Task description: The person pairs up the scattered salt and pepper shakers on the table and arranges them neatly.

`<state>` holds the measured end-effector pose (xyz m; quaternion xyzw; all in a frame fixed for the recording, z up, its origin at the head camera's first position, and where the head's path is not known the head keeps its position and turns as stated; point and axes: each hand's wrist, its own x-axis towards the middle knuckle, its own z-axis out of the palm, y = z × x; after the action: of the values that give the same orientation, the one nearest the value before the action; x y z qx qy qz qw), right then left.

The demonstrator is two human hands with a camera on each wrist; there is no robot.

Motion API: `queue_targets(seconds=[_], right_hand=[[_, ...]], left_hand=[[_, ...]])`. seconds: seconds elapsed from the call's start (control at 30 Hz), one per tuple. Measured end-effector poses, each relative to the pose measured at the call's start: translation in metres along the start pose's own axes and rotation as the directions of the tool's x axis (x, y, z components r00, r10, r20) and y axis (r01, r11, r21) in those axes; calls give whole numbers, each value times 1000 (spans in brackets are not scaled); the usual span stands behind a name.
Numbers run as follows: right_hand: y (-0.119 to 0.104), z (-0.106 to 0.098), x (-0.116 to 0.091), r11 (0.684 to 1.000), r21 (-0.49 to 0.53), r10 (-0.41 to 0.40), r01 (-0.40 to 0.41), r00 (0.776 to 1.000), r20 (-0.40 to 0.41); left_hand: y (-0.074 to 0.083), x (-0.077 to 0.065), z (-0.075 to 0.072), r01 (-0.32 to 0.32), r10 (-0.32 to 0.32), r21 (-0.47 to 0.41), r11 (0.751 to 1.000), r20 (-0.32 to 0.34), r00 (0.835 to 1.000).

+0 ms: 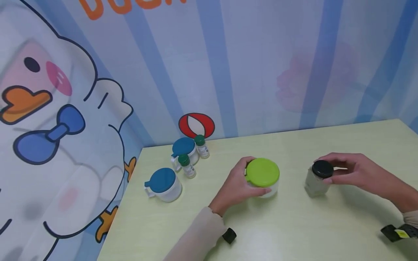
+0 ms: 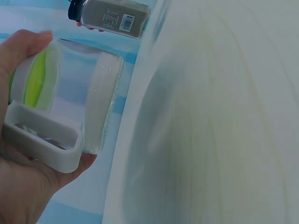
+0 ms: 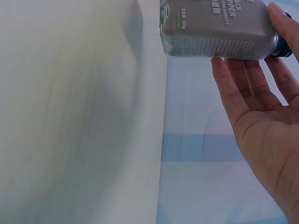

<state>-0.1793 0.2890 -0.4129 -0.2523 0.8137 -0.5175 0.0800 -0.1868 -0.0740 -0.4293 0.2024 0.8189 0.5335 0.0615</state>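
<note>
Left hand (image 1: 236, 186), centre of the head frame: fingers parted to jar width, thumb on the near side, the others on the far side, gripping a green-lidded seasoning jar (image 1: 262, 173). Jar sits between them; in the left wrist view its handle faces the palm, with backdrop (image 2: 124, 88) showing between base and tabletop (image 1: 287, 224).

Right hand (image 1: 354, 174), right of frame: thumb and forefinger nearly closed, pinching a black-capped pepper bottle (image 1: 316, 183) near its neck. Bottle lies just beyond the fingertips; remaining fingers extended alongside it in the right wrist view.

Left of centre, on the tabletop: two blue-lidded seasoning jars (image 1: 168, 186), two small green-capped bottles (image 1: 188, 168).
</note>
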Motion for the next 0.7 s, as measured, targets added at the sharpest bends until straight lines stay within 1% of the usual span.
queue_targets(seconds=[0.13, 0.23, 0.33, 0.47, 0.57, 0.7], right_hand=[[5, -8, -3, 997, -44, 53, -56, 997, -60], [10, -12, -5, 994, -78, 73, -80, 994, -85], [16, -16, -7, 988, -121, 82, -95, 991, -108], [24, -22, -11, 981, -143, 112, -134, 982, -152], [30, -26, -13, 978, -150, 120, -145, 979, -166], [35, -31, -15, 979, -154, 112, -136, 982, -155]], left_hand=[[2, 4, 9, 4, -4, 4, 1000, 15, 1000], [4, 8, 17, 7, -7, 10, 1000, 24, 1000], [6, 13, 25, -4, 4, 17, 1000, 39, 999], [10, 20, 35, -28, 27, 22, 999, 61, 998], [14, 24, 42, -45, 43, 21, 999, 72, 996], [17, 29, 51, -61, 59, 21, 998, 81, 995]])
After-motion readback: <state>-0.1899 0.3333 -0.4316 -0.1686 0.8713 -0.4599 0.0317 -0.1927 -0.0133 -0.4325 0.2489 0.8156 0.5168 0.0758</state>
